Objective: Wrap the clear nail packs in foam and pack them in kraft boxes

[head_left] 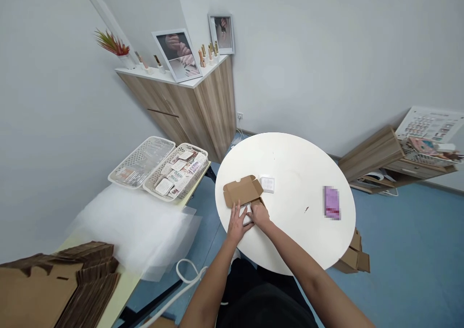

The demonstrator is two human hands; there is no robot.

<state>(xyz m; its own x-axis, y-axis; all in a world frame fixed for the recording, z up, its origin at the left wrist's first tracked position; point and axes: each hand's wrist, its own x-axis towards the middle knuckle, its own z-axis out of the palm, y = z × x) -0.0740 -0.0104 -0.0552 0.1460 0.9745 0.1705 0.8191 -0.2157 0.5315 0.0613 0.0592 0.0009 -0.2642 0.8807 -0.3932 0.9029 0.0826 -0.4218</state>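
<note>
A small brown cardboard box [242, 191] lies open on the round white table [300, 173], its lid flap raised toward the far side. My left hand [237, 224] rests at the box's near left edge with fingers stretched out and apart. My right hand [258, 214] presses on the box's near right side, fingers bent over a white item [248, 217] between the two hands. A small white square packet [267, 183] lies just right of the box lid.
A blurred purple item [331, 202] lies on the table's right side. To the left, a side table carries two white baskets [159, 168], clear plastic sheets [137, 226] and a stack of flat cardboard blanks [61, 279]. More cardboard [353, 258] sits on the floor beneath the round table.
</note>
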